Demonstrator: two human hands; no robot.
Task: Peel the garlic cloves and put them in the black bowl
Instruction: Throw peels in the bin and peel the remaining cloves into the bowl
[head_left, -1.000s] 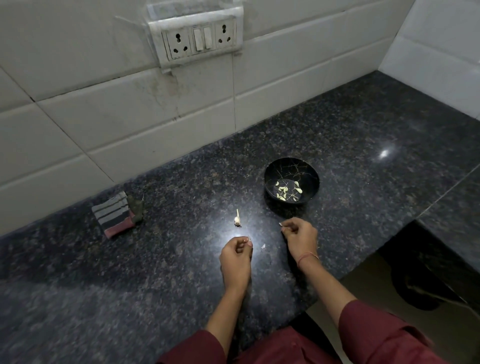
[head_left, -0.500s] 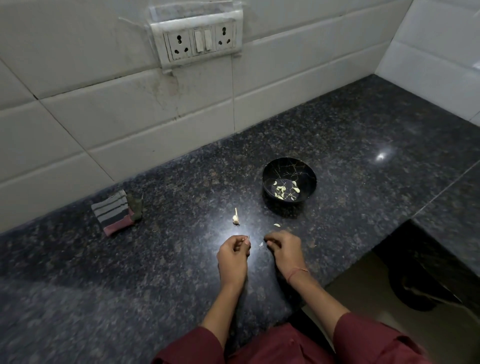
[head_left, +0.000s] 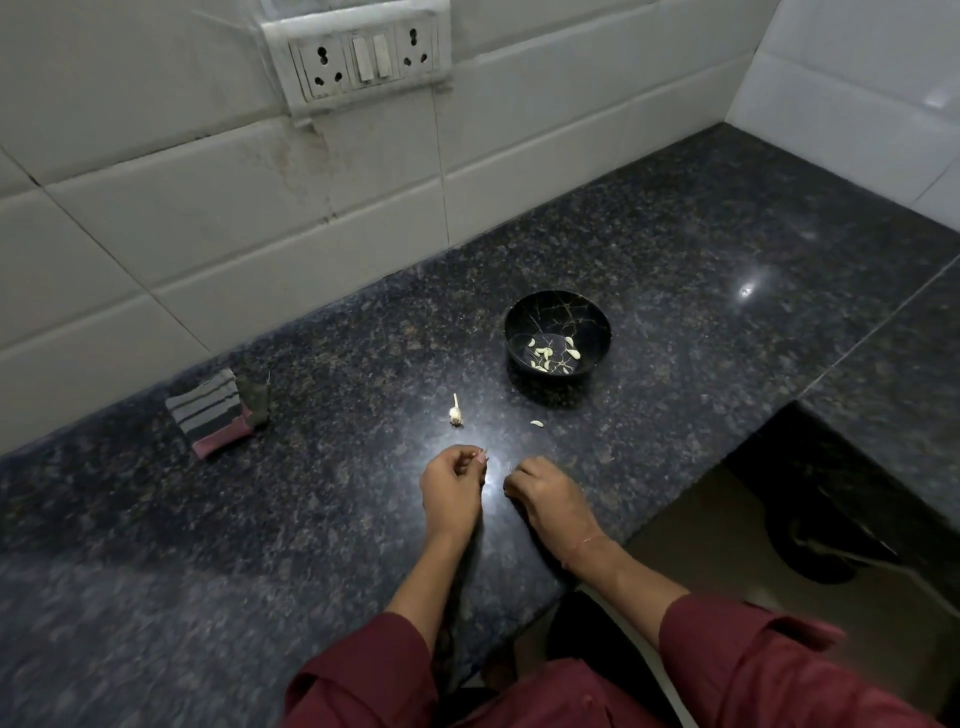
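Observation:
The black bowl (head_left: 557, 312) stands on the dark granite counter with several peeled garlic cloves (head_left: 545, 353) in it. One pale loose clove (head_left: 536, 424) lies on the counter in front of the bowl. A bare garlic stem stub (head_left: 455, 411) sits to its left. My left hand (head_left: 451, 491) is nearer than the stub, with a small garlic clove (head_left: 482, 458) pinched at its curled fingertips. My right hand (head_left: 545, 493) rests just beside it, fingers curled down onto the counter. Nothing shows in its grasp.
A folded striped cloth (head_left: 218, 418) lies at the left by the tiled wall. A socket panel (head_left: 363, 57) is on the wall above. The counter's front edge drops off at the lower right, where a dark object (head_left: 821, 540) sits on the floor.
My right hand left a clove on the counter near the bowl and drew back beside my left hand. The left hand has hardly moved.

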